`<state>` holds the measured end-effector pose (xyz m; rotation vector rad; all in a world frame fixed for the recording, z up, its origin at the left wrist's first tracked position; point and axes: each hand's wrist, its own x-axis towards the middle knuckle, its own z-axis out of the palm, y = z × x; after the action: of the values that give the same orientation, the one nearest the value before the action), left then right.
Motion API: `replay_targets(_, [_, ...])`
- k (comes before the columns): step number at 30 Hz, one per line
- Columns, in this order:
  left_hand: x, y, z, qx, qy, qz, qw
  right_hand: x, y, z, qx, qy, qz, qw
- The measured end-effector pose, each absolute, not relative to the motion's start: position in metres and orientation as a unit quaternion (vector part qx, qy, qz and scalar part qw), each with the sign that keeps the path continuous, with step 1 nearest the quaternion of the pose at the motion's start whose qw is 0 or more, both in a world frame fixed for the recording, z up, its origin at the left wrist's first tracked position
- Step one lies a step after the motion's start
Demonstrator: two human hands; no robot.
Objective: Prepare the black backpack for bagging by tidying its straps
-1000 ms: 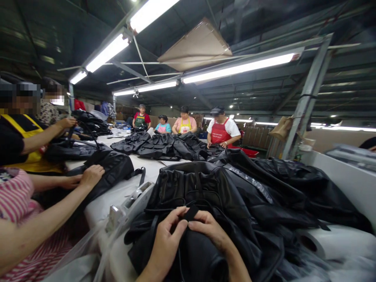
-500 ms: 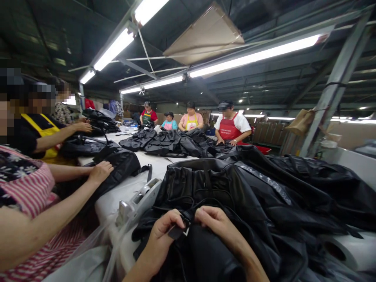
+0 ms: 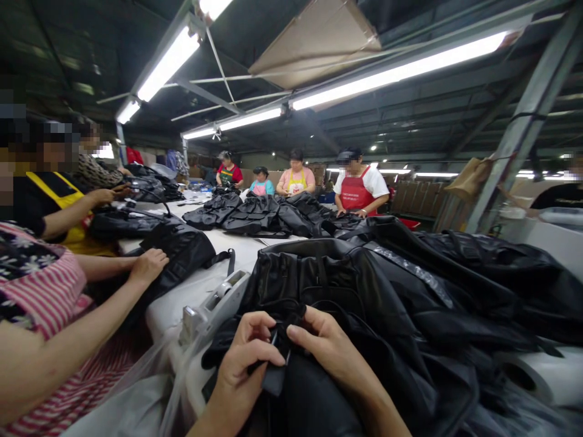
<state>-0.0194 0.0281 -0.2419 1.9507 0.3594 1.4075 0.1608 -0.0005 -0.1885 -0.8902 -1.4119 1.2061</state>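
A black leather-like backpack (image 3: 332,273) lies in front of me, with pockets and seams on its face. Over its near part, my left hand (image 3: 248,358) pinches a flat dark strap end (image 3: 273,380) between thumb and fingers. A thin shiny edge, perhaps of a metal buckle, shows beside the strap. Close to it on the right, my right hand (image 3: 321,337) has thumb and forefinger closed on a black strip of the backpack. The fingers partly hide how the two pieces join.
More black bags (image 3: 501,267) are heaped to the right, beside a white roll (image 3: 537,373). A tape dispenser (image 3: 214,309) stands left of my hands. At left, a co-worker's hand (image 3: 150,266) rests on another black bag. Several people work around the white table (image 3: 246,250).
My right hand has turned, its thumb now reaching toward my left fingers. The left fingers have shifted on the strap, and the light-coloured edge shows less. The view has tilted slightly.
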Motion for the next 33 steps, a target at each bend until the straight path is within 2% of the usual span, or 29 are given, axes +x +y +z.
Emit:
replay_targets(8, [-0.051,0.017,-0.242,0.774,0.113,0.522,0.34,0.146,-0.005,-0.189,-0.374,-0.632,0.498,0.461])
replay_targets(22, [-0.061,0.012,-0.238,0.75,0.055,0.483,0.448,0.143,-0.013,-0.182,-0.392,-0.602,0.557,0.417])
replay_targets(33, [-0.065,0.008,-0.23,0.793,0.054,0.447,0.411,0.139,-0.01,-0.184,-0.395,-0.587,0.566,0.424])
